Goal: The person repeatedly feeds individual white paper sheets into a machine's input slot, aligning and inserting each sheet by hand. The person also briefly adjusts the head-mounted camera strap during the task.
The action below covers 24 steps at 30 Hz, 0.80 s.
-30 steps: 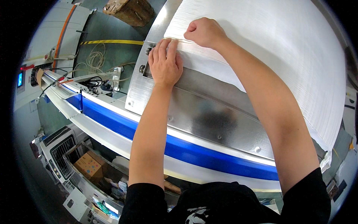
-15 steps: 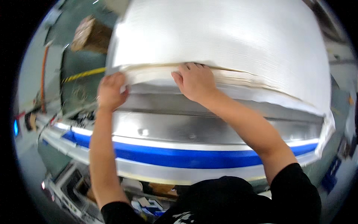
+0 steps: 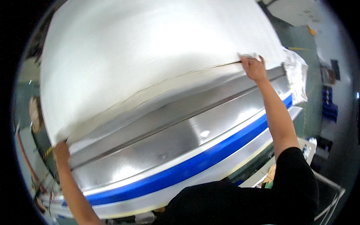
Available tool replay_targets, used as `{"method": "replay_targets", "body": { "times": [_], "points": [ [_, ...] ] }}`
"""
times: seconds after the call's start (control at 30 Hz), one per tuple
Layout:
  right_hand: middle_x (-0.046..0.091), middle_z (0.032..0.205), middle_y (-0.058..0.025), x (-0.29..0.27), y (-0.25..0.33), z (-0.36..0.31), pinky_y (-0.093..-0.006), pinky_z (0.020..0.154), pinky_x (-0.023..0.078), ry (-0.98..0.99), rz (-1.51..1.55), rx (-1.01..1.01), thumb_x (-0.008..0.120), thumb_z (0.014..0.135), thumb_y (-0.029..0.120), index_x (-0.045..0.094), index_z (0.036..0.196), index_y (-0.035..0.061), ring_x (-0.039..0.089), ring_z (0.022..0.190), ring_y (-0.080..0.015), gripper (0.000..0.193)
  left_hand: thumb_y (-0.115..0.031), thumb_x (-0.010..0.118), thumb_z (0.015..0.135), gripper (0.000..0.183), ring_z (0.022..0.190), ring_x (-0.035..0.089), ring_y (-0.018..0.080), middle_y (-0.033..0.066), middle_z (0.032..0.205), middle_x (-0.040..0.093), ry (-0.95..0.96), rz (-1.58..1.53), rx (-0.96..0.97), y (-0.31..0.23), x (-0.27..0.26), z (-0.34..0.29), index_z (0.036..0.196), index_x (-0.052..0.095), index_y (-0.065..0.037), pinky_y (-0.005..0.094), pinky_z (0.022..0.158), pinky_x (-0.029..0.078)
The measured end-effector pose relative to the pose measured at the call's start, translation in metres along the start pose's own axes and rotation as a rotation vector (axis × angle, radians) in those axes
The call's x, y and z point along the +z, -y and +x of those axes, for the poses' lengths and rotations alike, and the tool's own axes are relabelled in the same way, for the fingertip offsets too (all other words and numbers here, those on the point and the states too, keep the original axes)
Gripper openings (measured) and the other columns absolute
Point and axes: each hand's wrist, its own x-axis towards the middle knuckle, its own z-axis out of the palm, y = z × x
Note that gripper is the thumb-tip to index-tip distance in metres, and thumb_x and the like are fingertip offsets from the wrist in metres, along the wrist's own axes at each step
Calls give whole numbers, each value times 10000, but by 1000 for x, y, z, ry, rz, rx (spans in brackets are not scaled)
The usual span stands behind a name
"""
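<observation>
A broad stack of white fabric (image 3: 150, 48) in thin layers covers the far part of a metal table. Its near edge runs slantwise between my two hands, its layers loosely wavy. At the stack's near left corner, my left hand (image 3: 62, 152) is closed on the fabric edge, its fingertips partly hidden. Toward the right end of that edge, my right hand (image 3: 255, 68) grips the fabric, a little of it bunched up at the fingers. Beneath the stack, a thin white sheet (image 3: 125, 119) shows along the near side.
Nearer me lies the bare metal tabletop (image 3: 180, 137), bordered by a blue strip (image 3: 187, 165). White cloth (image 3: 298, 77) hangs over the table's right end. A brown wrapped bundle (image 3: 35, 114) stands on the floor at the left, and blue bins (image 3: 330, 105) at the far right.
My right hand has moved right along the fabric edge, and my hands are now far apart. The view has turned and shifted, so the table edge slants. The fabric edge lies flatter.
</observation>
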Motion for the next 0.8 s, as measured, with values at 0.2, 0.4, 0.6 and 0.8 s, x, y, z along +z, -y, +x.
{"method": "replay_targets", "body": {
  "times": [0.2,0.4,0.6,0.8],
  "points": [
    [678,887,-125,18,-113,21,-465,1062,258,198,-315,24,302,965,446,694,855,67,636,863,-283,556,-80,495,872,182,936,608,290,121,1001,635,-16,-91,-27,46,102,28,1011,611,-63,392,804,477],
    [597,1161,-151,19,-255,45,-468,959,409,643,-558,-45,388,925,207,578,1117,48,604,1016,-307,314,-60,527,820,136,868,616,357,177,896,648,-33,-193,-161,46,82,15,915,614,-17,440,740,495],
    [631,1065,-145,38,-305,44,-407,853,474,555,-423,42,454,839,113,615,1047,61,611,975,-302,268,-47,560,795,186,923,603,341,158,988,637,-67,-325,-185,42,97,16,977,598,-43,420,784,484],
    [622,1106,-132,37,-318,40,-391,882,454,430,-296,109,498,795,50,606,1110,75,585,1014,-309,334,-103,517,817,205,916,614,309,90,962,659,-75,-10,-182,33,62,-5,986,632,-120,435,776,482]
  ]
}}
